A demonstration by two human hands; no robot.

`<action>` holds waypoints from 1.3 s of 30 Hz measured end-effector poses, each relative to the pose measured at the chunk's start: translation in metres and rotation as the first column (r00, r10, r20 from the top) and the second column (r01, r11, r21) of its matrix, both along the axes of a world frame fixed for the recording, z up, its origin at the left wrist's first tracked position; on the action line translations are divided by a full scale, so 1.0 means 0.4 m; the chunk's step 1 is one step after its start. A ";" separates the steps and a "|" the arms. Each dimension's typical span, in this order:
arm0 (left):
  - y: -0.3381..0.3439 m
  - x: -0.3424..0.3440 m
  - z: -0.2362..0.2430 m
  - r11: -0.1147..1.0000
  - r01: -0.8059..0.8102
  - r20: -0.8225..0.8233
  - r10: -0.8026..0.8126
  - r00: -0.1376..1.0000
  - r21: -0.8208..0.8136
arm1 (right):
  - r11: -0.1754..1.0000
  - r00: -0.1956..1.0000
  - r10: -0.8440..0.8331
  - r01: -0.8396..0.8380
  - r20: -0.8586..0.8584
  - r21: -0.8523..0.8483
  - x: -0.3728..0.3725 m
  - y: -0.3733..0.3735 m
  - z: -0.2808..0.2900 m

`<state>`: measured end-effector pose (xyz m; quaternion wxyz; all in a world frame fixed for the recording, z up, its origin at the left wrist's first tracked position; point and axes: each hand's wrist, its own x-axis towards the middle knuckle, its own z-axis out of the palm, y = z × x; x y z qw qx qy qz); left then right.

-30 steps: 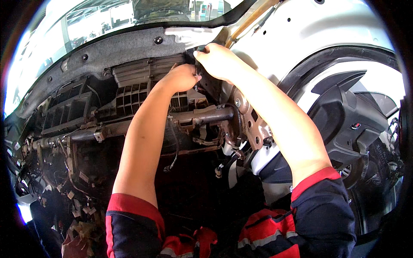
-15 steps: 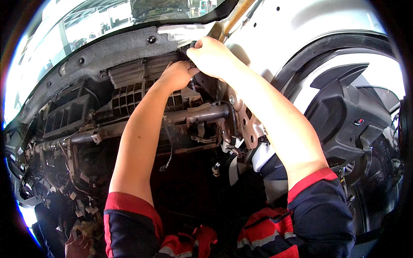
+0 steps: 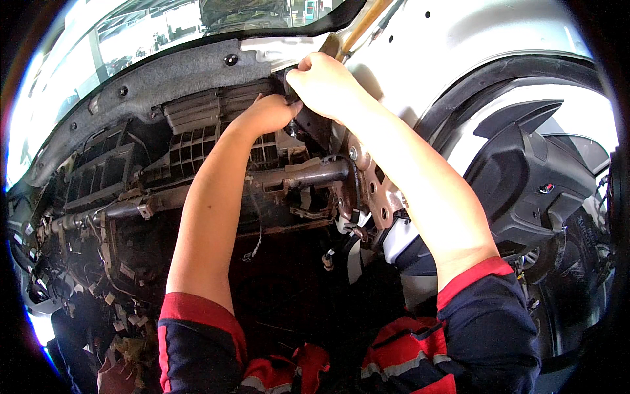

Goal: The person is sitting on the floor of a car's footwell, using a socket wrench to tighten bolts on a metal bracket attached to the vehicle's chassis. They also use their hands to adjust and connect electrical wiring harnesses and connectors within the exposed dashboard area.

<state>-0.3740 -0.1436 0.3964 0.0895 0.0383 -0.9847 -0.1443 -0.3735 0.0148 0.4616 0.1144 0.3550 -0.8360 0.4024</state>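
Note:
Both my arms reach forward into the stripped dashboard of a car. My right hand (image 3: 323, 85) is curled closed at the base of the windshield pillar, against a dark piece (image 3: 282, 77) whose kind I cannot make out. Just left of it and slightly lower, my left hand (image 3: 268, 114) is bent in toward the same corner, its thumb pointing at the right hand. What its fingers touch is hidden behind the hand. Under both hands run a metal crossbeam (image 3: 315, 173) and a brown bracket with holes (image 3: 374, 187).
Grey felt insulation (image 3: 190, 77) lines the windshield's lower edge. Black vent grilles (image 3: 193, 148) sit behind the beam. A loose wire with a connector (image 3: 256, 246) hangs below. At right stands the open door with its black panel (image 3: 525, 177). Another person's hand (image 3: 115, 375) shows at lower left.
Both hands stay in the same corner with only slight shifts. The left hand's fingers have moved a little.

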 end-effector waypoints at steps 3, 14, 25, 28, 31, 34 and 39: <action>0.020 -0.005 0.007 0.999 -0.015 0.026 0.014 1.000 0.032 | 0.998 0.999 -0.014 0.011 -0.045 -0.059 -0.004 0.002 0.003; 0.092 -0.049 -0.009 0.971 0.174 -0.200 -0.140 0.970 0.166 | 0.988 0.993 -0.059 0.043 -0.105 -0.152 0.013 0.008 0.001; -0.014 0.031 0.053 0.962 0.053 0.040 -0.066 0.997 0.269 | 0.986 0.993 -0.006 -0.014 -0.118 -0.164 -0.001 0.011 0.002; -0.026 0.048 0.055 0.939 0.041 0.051 -0.062 0.997 0.341 | 0.982 0.994 -0.015 -0.006 -0.111 -0.187 0.002 0.006 -0.003; -0.041 0.026 0.014 0.854 0.133 -0.060 -0.118 0.991 0.503 | 0.977 0.995 -0.006 -0.015 -0.099 -0.212 0.015 0.004 -0.008; 0.001 0.009 0.038 0.917 0.040 -0.009 -0.039 0.999 0.396 | 0.980 0.995 0.001 -0.020 -0.097 -0.198 0.009 0.010 0.002; 0.091 0.021 0.093 0.951 -0.031 0.055 0.014 0.998 0.307 | 0.983 0.995 -0.006 -0.013 -0.100 -0.183 0.006 0.010 -0.001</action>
